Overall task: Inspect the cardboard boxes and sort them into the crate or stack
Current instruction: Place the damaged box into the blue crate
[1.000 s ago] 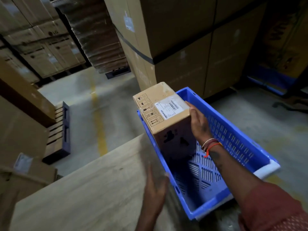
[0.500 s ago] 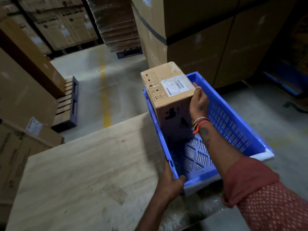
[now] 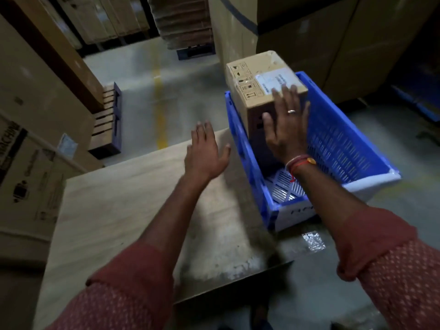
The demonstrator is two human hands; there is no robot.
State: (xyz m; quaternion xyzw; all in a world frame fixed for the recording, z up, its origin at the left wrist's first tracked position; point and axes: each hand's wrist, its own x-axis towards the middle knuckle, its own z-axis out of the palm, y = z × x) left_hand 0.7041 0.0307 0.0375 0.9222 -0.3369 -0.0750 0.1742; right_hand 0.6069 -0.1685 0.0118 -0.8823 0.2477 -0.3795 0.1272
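Note:
A brown cardboard box [image 3: 253,79] with a white label and handling symbols stands on end in the far part of the blue plastic crate [image 3: 338,141]. My right hand [image 3: 285,129] is spread flat with straight fingers in front of the box's near face, apparently touching it. Over the wooden table, just left of the crate's left wall, my left hand [image 3: 206,153] hovers with fingers spread and holds nothing.
The crate sits at the right edge of the wooden table [image 3: 119,210]. Large cardboard cartons [image 3: 309,32] tower behind it, with more cartons [image 3: 28,110] at the left. A wooden pallet [image 3: 107,120] and a yellow floor line [image 3: 159,108] lie beyond the table.
My left hand let go of the crate's near corner and rose over the table. My right hand released the box's side and now lies flat against it.

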